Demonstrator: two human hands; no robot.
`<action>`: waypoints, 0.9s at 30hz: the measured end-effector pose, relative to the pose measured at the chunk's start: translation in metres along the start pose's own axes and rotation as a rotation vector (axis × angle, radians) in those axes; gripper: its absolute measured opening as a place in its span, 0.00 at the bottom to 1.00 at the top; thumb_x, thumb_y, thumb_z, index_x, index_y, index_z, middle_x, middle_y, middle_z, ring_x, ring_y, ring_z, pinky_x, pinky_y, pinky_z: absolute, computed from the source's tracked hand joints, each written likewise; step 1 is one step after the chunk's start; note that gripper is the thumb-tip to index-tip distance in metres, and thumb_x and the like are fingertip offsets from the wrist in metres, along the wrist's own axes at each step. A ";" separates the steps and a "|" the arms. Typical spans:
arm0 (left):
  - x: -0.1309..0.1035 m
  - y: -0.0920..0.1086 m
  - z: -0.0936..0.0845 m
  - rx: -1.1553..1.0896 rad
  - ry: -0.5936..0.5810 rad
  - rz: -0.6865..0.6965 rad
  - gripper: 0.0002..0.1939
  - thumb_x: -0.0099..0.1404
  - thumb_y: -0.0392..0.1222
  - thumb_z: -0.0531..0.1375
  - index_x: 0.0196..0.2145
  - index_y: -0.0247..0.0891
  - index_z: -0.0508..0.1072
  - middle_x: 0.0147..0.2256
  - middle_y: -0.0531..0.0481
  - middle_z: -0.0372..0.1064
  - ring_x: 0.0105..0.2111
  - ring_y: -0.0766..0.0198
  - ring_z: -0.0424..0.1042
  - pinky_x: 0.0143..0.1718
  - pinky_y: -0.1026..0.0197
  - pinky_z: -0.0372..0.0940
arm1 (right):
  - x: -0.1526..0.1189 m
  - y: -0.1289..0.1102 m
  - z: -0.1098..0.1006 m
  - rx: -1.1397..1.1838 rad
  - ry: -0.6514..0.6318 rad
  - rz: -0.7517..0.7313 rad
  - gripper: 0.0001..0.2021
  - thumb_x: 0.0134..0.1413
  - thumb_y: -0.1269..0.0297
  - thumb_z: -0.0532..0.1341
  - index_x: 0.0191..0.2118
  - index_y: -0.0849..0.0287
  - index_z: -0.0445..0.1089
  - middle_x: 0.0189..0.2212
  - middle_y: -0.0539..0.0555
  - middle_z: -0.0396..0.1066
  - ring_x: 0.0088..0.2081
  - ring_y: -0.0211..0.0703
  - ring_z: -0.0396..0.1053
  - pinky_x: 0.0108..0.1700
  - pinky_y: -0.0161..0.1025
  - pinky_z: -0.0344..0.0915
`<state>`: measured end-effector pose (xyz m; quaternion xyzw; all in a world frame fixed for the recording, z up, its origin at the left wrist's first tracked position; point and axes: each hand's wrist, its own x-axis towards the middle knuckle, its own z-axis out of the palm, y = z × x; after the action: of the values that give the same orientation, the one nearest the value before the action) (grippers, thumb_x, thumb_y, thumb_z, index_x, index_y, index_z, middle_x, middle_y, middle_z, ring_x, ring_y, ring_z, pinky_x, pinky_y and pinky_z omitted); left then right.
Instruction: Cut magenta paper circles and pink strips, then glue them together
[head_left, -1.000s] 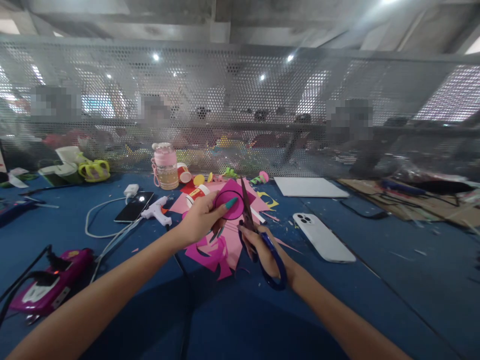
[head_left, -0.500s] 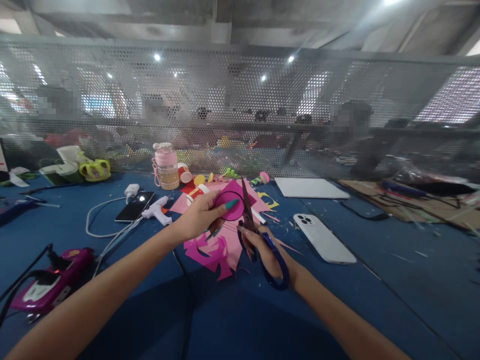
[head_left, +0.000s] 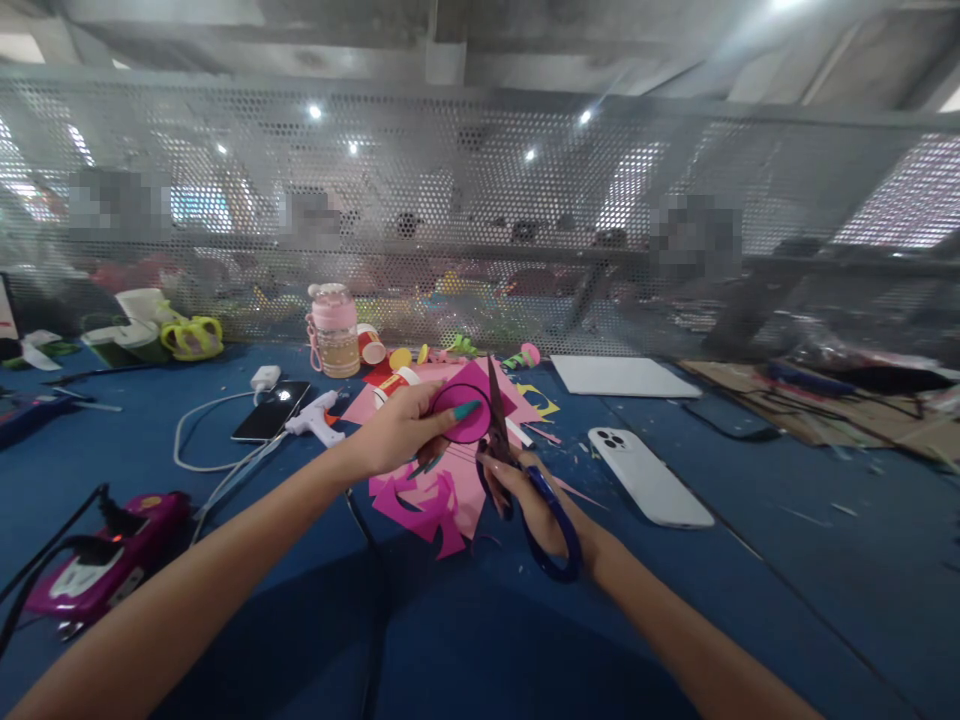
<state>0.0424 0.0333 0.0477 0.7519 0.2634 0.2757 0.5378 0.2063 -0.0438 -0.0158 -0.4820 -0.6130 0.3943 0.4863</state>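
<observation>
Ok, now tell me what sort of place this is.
Probably a shared craft workspace: hands with scissors and cut magenta paper, a glue gun on the blue table, and a perforated partition with more tables and blurred figures behind.

Two phones show, a dark one (head_left: 271, 411) left of centre and a white one (head_left: 651, 480) right of centre. Two red-and-white tubs (head_left: 395, 384) and one pink bottle (head_left: 334, 335) stand out at upper centre-left, with one glue gun (head_left: 318, 417) and one charger (head_left: 265, 378) at left. One pair of scissors (head_left: 497, 425) and one outlined magenta circle (head_left: 471, 427) are central.
</observation>
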 end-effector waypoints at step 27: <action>-0.001 0.009 -0.003 0.011 -0.021 -0.014 0.13 0.59 0.47 0.60 0.28 0.37 0.61 0.12 0.62 0.59 0.10 0.76 0.55 0.11 0.71 0.50 | 0.000 0.007 -0.003 -0.041 0.013 0.044 0.19 0.55 0.46 0.53 0.25 0.56 0.58 0.15 0.43 0.52 0.18 0.36 0.56 0.22 0.36 0.54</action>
<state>0.0406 0.0319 0.0565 0.7558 0.2643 0.2626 0.5384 0.2107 -0.0423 -0.0213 -0.5079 -0.6068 0.3893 0.4715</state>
